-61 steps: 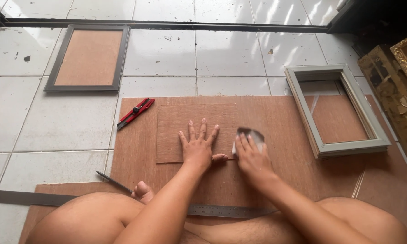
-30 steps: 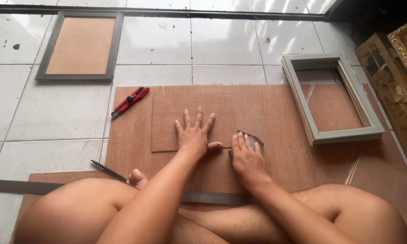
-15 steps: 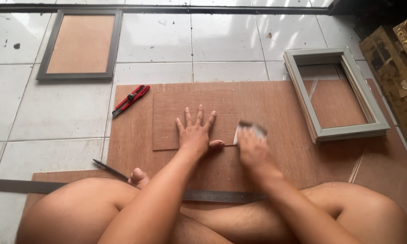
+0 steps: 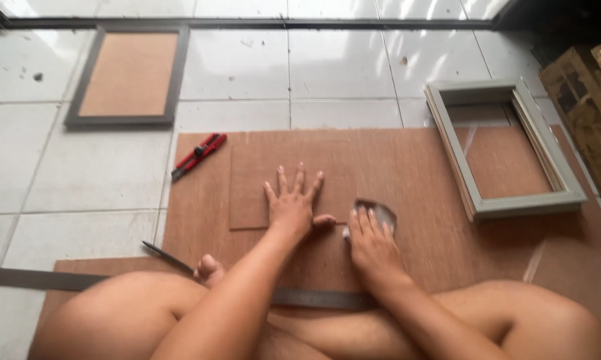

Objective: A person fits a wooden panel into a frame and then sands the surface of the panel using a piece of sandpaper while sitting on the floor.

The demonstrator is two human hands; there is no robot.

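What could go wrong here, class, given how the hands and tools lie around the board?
1. The left hand pins the small board only at its right edge, so it may shift as the right hand rubs the sanding pad.
2. The red cutter lies loose nearby; a reaching hand might catch it.

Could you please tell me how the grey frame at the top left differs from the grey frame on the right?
The top-left frame lies straight on the white tiles; the right frame rests partly on the large brown board. The top-left frame looks flat with a thin border and a brown panel filling its opening; the right frame looks deeper and wider-edged. Both are grey rectangles lying flat on the floor.
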